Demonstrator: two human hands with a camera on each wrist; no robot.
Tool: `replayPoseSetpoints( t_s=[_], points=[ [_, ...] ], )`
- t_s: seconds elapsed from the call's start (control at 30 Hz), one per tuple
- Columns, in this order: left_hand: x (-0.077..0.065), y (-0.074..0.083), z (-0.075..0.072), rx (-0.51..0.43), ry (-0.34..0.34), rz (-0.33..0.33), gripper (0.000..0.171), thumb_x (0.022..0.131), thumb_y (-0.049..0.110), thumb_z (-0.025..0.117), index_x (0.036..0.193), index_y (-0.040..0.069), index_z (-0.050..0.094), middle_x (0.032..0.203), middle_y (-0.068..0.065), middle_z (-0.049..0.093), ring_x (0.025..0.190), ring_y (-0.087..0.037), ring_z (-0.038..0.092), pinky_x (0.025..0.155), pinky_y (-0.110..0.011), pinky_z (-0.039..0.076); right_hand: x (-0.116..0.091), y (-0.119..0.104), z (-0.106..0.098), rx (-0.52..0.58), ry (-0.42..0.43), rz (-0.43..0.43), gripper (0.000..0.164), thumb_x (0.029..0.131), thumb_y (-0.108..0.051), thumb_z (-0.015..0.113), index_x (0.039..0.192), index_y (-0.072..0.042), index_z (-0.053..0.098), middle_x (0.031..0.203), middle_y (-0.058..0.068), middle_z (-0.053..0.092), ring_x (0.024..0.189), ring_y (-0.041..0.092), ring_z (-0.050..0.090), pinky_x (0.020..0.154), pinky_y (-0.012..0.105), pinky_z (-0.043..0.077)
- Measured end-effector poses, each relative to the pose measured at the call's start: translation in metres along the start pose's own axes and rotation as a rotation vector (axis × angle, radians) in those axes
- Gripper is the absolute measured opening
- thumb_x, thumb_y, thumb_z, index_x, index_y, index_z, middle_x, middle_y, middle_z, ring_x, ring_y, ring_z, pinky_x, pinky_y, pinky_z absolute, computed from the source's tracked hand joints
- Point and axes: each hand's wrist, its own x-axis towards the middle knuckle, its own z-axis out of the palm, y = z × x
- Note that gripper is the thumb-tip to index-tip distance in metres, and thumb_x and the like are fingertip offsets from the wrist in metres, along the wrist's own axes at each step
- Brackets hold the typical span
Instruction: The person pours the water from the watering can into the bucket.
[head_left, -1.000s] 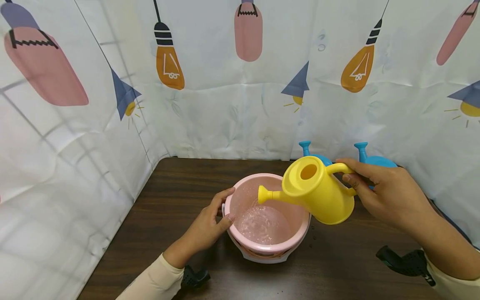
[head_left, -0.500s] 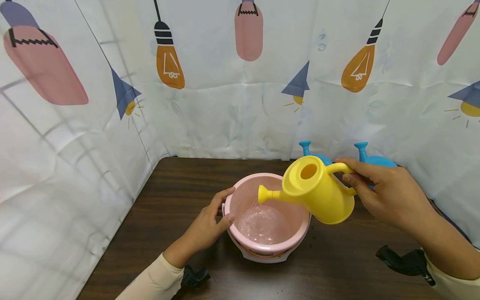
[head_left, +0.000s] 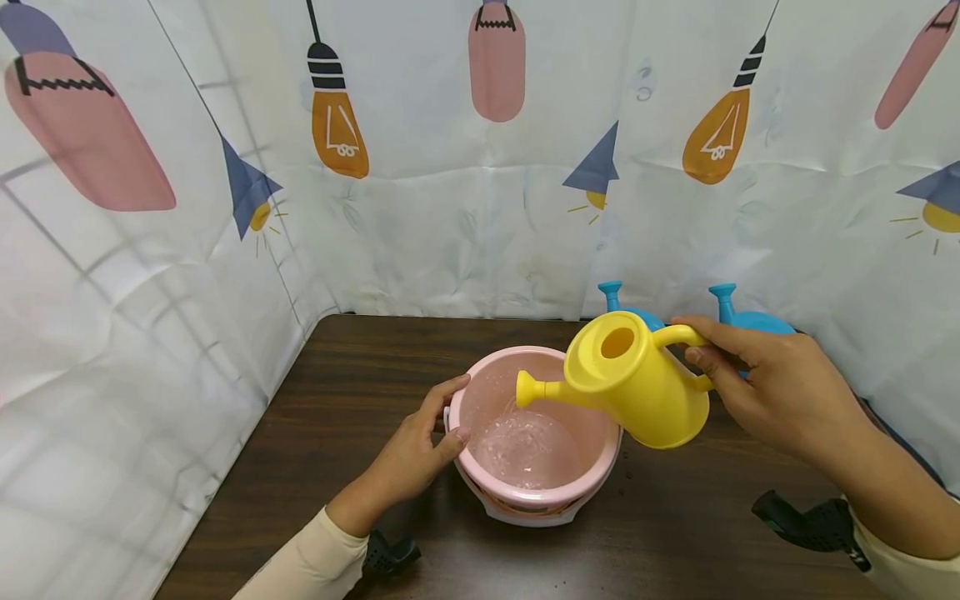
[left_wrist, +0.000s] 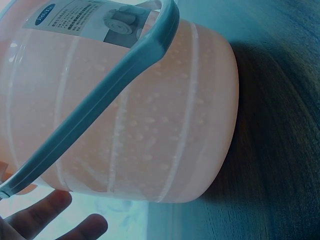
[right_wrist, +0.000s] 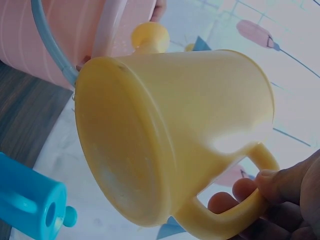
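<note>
A pink bucket (head_left: 543, 497) stands on the dark wooden table, with rippling water (head_left: 525, 450) in its bottom. My left hand (head_left: 416, 450) holds the bucket's left side, thumb and index finger at the rim. Two fingertips (left_wrist: 92, 226) show beside the bucket wall in the left wrist view. My right hand (head_left: 772, 387) grips the handle of a yellow watering can (head_left: 645, 392). The can is tilted left, its spout head (head_left: 528, 389) over the bucket's opening, and a thin stream of water falls from it. Fingers wrap the handle (right_wrist: 225, 222) in the right wrist view.
Two blue watering cans stand behind the yellow one, a left one (head_left: 611, 293) and a right one (head_left: 757, 321), both partly hidden. A printed white curtain (head_left: 450, 233) borders the table (head_left: 375, 358) behind and at the left. Small drops lie right of the bucket.
Both hands, the watering can and the bucket keep their places. Only the ripples on the water in the bucket change as the stream falls.
</note>
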Motion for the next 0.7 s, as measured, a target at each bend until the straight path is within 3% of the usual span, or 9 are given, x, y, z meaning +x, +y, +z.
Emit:
replayPoseSetpoints(
  t_s=[0.7],
  points=[
    [0.0004,0.0014,-0.0002,0.014,0.004,-0.018,0.064,0.101,0.042,0.055,0.158,0.025,0.033,0.129,-0.004,0.060,0.102,-0.020,0.066,0.085,-0.041,0.054,0.0002,0.0011,0.0005,0.000,-0.003,-0.002,0.045,0.082,0.001,0.082,0.125,-0.009,0.074,0.092,-0.001,0.075,0.061,0.006,0.055,0.055,0.015,0.042]
  ],
)
